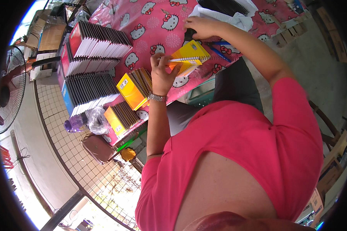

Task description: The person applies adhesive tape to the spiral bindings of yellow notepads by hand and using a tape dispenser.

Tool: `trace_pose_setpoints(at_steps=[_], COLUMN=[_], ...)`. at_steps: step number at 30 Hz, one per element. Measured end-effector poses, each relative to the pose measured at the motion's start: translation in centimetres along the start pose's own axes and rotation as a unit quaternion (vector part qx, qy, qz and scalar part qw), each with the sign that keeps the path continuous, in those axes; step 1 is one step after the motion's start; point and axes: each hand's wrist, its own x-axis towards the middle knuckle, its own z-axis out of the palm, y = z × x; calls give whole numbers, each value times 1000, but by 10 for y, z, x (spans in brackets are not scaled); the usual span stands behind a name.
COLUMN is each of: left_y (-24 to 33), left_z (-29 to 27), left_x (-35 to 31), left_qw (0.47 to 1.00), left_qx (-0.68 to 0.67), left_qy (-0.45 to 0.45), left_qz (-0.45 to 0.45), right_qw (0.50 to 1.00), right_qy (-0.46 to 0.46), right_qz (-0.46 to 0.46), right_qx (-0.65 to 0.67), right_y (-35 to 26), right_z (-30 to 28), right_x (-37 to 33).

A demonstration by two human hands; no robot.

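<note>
While the left hand [165, 76] pinches its left edge between thumb and fingers, the yellow notebook [193, 49] sits at that hand's 2 o'clock, over the pink tablecloth [143, 47]. Wire coil [194, 59] gives the long axis: roughly 9 to 3 o'clock. Left is the nearer hand, in contact. Right hand [207, 29] is apart, about 1 o'clock from the notebook, fingers bent over a small dark item [189, 34]; cannot tell whether gripped. Blue pen-like tools [221, 54] lie near the coil, towards 3 o'clock.
</note>
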Motion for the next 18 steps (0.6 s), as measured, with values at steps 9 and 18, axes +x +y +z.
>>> trace_pose_setpoints(at_steps=[9,18], left_y=[-9,-12], left_z=[2,-4], left_x=[5,2], left_qw=[1000,998], left_qx=[-26,-52], left_qy=[-9,-40], left_qz=[3,-10], right_qw=[993,906], right_qy=[-71,-137], right_qz=[-31,-74], right_qx=[-84,393], right_y=[1,-62], right_z=[-5,-44], right_x=[-1,-48])
